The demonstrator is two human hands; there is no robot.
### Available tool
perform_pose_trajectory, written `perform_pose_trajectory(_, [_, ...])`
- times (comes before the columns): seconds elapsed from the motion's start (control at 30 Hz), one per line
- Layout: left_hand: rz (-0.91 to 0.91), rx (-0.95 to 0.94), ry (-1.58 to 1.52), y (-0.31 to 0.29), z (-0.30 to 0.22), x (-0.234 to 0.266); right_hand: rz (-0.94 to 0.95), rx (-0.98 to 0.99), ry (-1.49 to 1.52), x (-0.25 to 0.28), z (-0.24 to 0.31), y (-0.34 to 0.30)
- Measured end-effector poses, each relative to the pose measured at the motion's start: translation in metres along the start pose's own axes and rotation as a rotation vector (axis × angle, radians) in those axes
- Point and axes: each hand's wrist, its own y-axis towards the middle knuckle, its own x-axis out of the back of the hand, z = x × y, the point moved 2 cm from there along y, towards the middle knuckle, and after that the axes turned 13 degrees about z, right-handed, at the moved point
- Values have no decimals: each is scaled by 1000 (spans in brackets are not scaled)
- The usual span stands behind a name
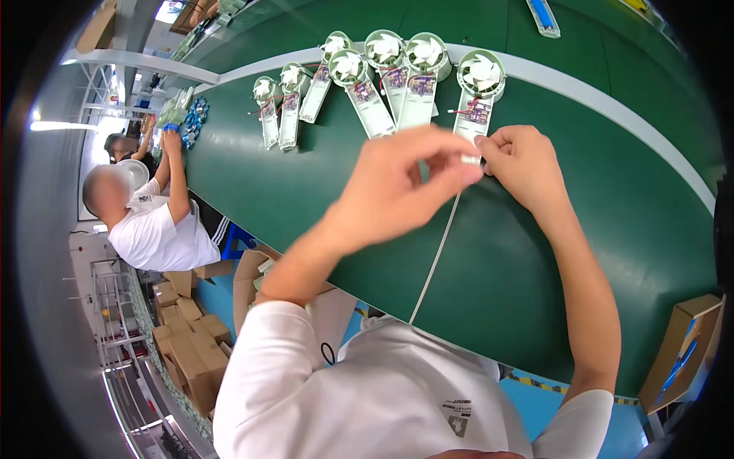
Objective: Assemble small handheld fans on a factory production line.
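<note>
Pinching white piece [470,160]: left hand [391,183] | right hand [527,164]: hold unclear | tabletop [642,229] roomy rightward to edge

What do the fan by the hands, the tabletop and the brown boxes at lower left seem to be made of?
Fan: probably moulded plastic, pale and smooth, with evenly curved blades.
Tabletop: a smooth green covering, perhaps rubber or laminate; it has a soft sheen and no visible grain.
Boxes: most likely cardboard, matte brown with flat, creased panels.
</note>
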Motion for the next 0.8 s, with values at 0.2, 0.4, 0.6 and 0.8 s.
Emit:
perform_pose_trajectory(0.2, [-219, -7, 87, -61, 20, -57, -144, 40, -101, -17, -7, -81])
perform_pose_trajectory(0.4, [-86, -72, -105, -79, 9, -101, -301, -278, 109, -41, -21, -180])
perform_pose_trajectory(0.6, [-82, -248, -111, -92, 1, -127, -319, -383, 161, -52, -29, -229])
perform_pose_trajectory(0.8, [-127, -333, -184, -89, -6, -144, -427, -287, 161, -50, -26, -235])
